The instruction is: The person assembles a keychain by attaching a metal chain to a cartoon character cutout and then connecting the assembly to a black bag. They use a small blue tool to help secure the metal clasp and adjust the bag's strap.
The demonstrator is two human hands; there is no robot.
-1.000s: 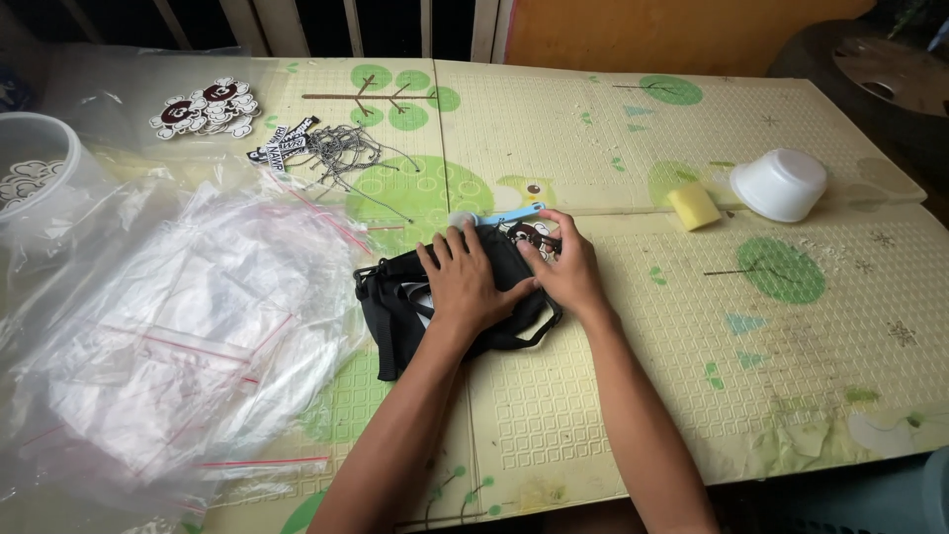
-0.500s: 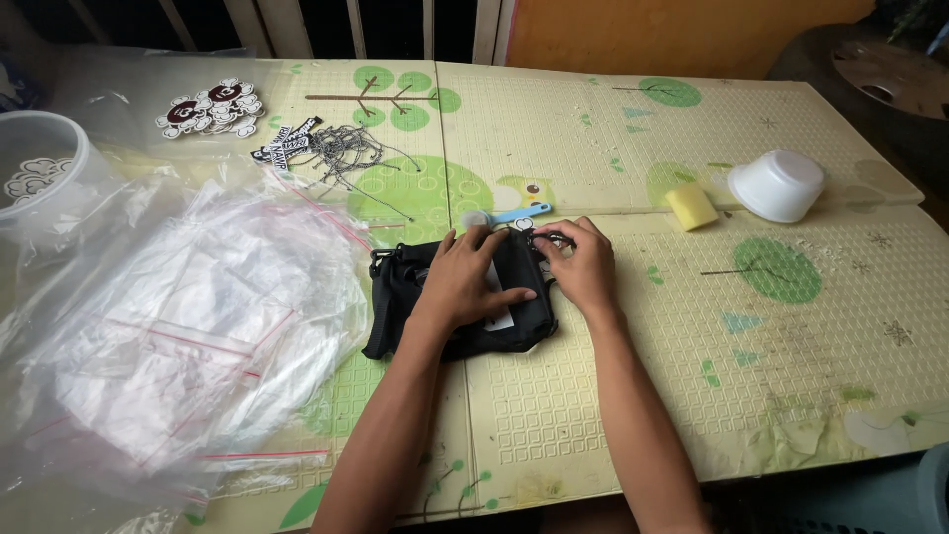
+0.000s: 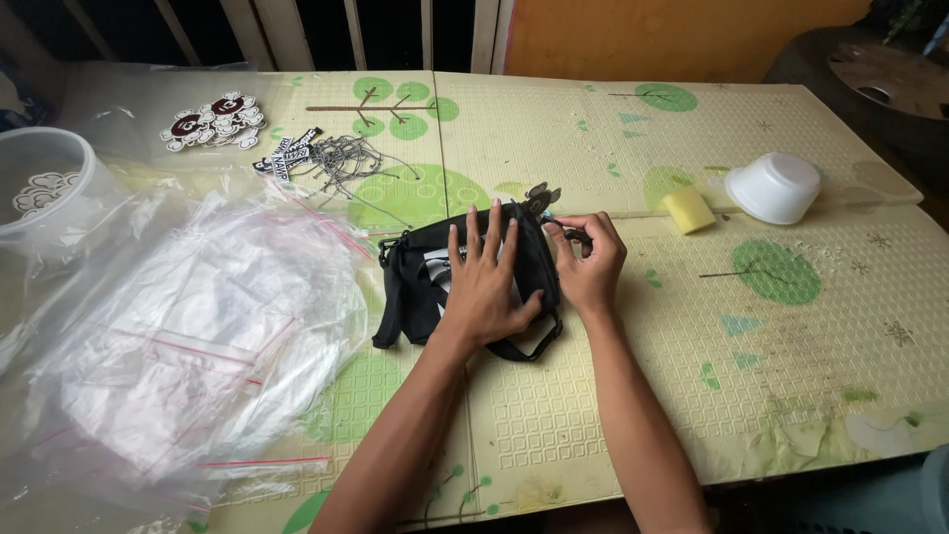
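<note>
Pressing black pouch (image 3: 435, 287), left hand (image 3: 484, 287); plastic bags (image 3: 188, 336) beside, sponge (image 3: 688, 210) apart

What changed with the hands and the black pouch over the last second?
The black pouch, bunched up a second ago, now lies flattened under the left hand, whose fingers have spread. The right hand stays pinching at the pouch's right edge. The plastic bags, sponge and white bowl have not moved.

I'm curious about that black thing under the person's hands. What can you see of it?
A small black fabric pouch with a strap looping out below, a pale patch on its front. It lies flat on the yellow-green foam mat. The left hand presses spread on top; the right hand pinches its right upper corner.
</note>
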